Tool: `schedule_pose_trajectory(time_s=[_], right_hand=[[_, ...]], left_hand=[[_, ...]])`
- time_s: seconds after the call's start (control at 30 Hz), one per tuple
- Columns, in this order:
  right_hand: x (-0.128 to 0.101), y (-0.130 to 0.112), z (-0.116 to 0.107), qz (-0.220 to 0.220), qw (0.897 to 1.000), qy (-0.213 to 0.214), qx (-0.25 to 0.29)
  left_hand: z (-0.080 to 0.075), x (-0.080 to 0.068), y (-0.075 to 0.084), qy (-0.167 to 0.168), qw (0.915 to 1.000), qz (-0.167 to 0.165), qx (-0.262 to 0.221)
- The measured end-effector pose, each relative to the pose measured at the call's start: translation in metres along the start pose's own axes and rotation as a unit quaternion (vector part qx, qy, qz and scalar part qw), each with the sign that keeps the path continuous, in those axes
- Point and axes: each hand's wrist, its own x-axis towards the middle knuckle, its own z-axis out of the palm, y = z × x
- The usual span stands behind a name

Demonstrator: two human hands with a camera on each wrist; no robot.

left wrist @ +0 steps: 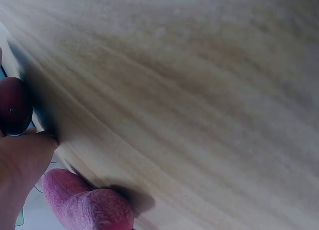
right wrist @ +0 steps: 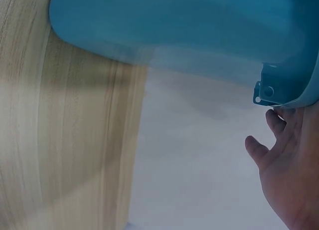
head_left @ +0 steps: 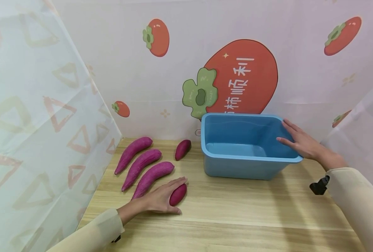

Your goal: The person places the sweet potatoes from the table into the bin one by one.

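My left hand (head_left: 159,199) reaches over a small dark purple sweet potato (head_left: 178,195), thumb on its near side and extended fingers on its far side. In the left wrist view that sweet potato (left wrist: 14,106) shows at the left edge beside the hand (left wrist: 22,165); whether they press on it is unclear. Over the right rim of a blue plastic bin (head_left: 237,168) my right hand (head_left: 303,141) grips, thumb inside. The right wrist view shows fingertips (right wrist: 255,147) outside, below the rim. Inside, the bin's visible floor is bare.
Three long purple sweet potatoes (head_left: 142,169) lie side by side at the left of the wooden table (head_left: 224,217). Another small sweet potato (head_left: 183,149) lies near the back, left of the bin. Printed cloth walls (head_left: 174,77) enclose the back and sides.
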Motion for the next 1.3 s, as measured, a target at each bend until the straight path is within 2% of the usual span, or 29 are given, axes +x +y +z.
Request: schedule_pose_trajectory(time_s=[0.4, 0.63, 0.83, 1.1, 1.3], right_hand=[[-0.0002, 0.0006, -0.0005, 0.005, 1.000, -0.003, 0.003], [-0.0007, 0.0002, 0.0000, -0.003, 1.000, 0.006, 0.007], [-0.0005, -0.0002, -0.0005, -0.004, 1.000, 0.008, 0.009], [0.0003, 0.0008, -0.0008, -0.006, 1.000, 0.001, 0.017], [0.0002, 0.0004, -0.0002, -0.003, 1.000, -0.005, 0.024]], left_hand=[[0.0042, 0.0002, -0.0029, 0.009, 0.9997, -0.008, -0.020], [0.0069, 0.0006, -0.0038, 0.024, 0.9990, 0.009, -0.036], [0.0072, 0.0005, -0.0041, 0.036, 0.9977, 0.006, -0.057], [0.0029, 0.0009, -0.0030, 0.061, 0.9967, 0.008, -0.054], [-0.0012, 0.0018, -0.0020, 0.065, 0.9967, 0.002, -0.048]])
